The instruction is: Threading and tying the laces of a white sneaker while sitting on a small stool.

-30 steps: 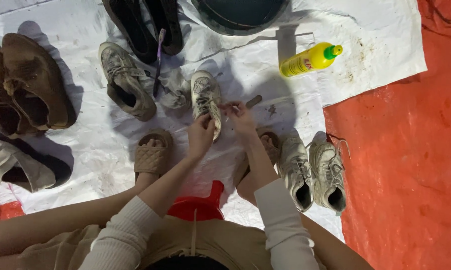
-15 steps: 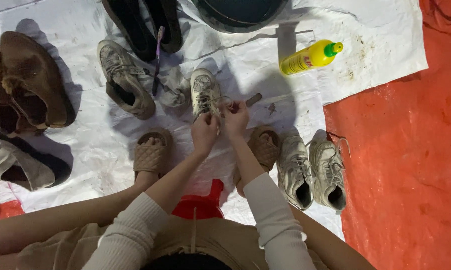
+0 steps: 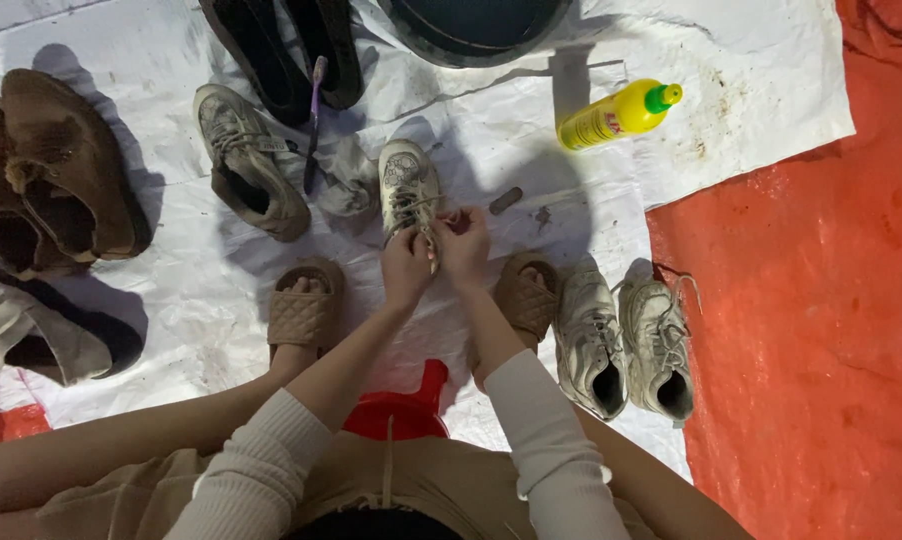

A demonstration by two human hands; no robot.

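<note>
Head view: both hands on a dirty white sneaker (image 3: 408,185).
Left hand (image 3: 407,268) and right hand (image 3: 463,243) pinch its laces; sneaker lies on white sheet (image 3: 531,130), between grey shoe (image 3: 248,160) and yellow bottle (image 3: 616,113).

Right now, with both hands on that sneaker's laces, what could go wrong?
1. Both hands, left and right, pinch the laces of the dirty white sneaker; a hard tug could tip it.
2. The yellow bottle lies on its side and may leak onto the white sheet.
3. The purple toothbrush nearby could get knocked.
</note>
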